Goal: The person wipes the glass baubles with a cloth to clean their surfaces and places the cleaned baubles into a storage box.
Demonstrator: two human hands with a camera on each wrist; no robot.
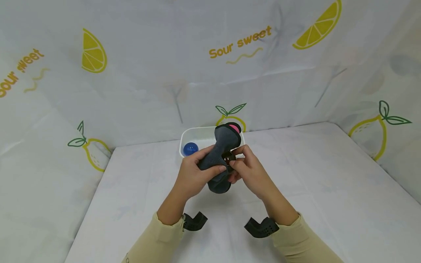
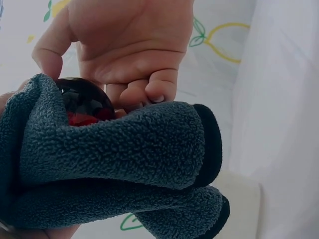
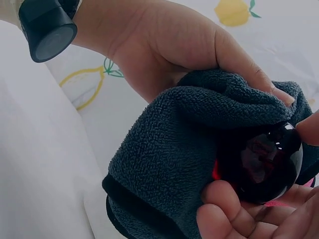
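Hands [image 1: 222,171] hold grey sock [image 1: 221,151], dark ball [image 1: 228,158].

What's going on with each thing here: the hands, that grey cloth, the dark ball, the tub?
left hand: grips the grey cloth
right hand: fingers pinch the dark ball
grey cloth: folded, held above the table
dark ball: half wrapped in the cloth
white tub: open, blue ball inside

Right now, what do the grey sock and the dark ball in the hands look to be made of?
The sock looks like fleece or terry knit: matte dark grey with a fuzzy, looped nap and a black cuff edge. The ball seems to be glass or hard clear plastic: glossy, dark and see-through, with bright highlights and red showing inside. Which of the two I cannot tell.
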